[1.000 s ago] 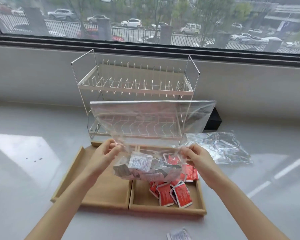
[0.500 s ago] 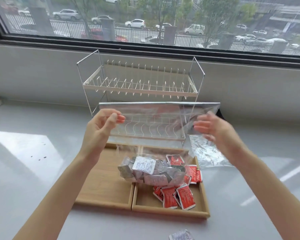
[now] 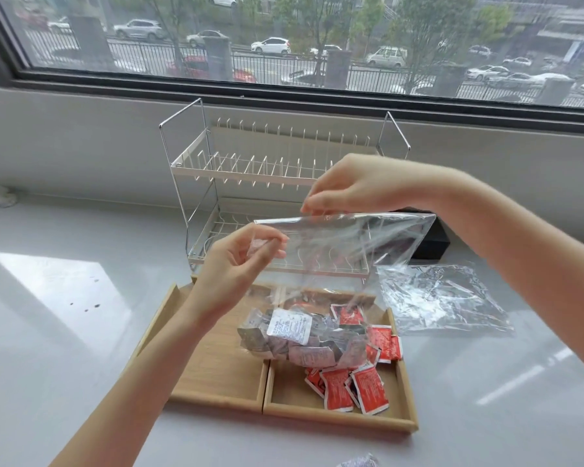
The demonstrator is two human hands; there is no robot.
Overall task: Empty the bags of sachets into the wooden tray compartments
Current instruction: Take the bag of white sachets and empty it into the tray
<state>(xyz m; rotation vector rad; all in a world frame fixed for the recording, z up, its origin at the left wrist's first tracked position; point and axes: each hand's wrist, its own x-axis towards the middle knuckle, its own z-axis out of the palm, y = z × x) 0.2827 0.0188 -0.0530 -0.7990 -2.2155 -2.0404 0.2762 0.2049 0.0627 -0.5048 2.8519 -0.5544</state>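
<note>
Above the wooden tray [image 3: 216, 397] on the white counter [image 3: 64, 332], the left hand [image 3: 231, 264] and right hand [image 3: 348, 185] each pinched the top edge of a clear bag [image 3: 334, 264], whose grey sachets [image 3: 297, 342] sagged over the divider between the two compartments. Open counter lay left of the tray, while a wire rack [image 3: 277, 183] stood close behind and an empty bag [image 3: 442, 298] lay right. Red sachets [image 3: 351, 389] in the right compartment were partly hidden by the bag, and its label [image 3: 289, 326] print was unreadable.

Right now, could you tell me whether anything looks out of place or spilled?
One grey sachet lies on the counter in front of the wooden tray, outside both compartments. An empty clear bag lies crumpled to the tray's right.
</note>
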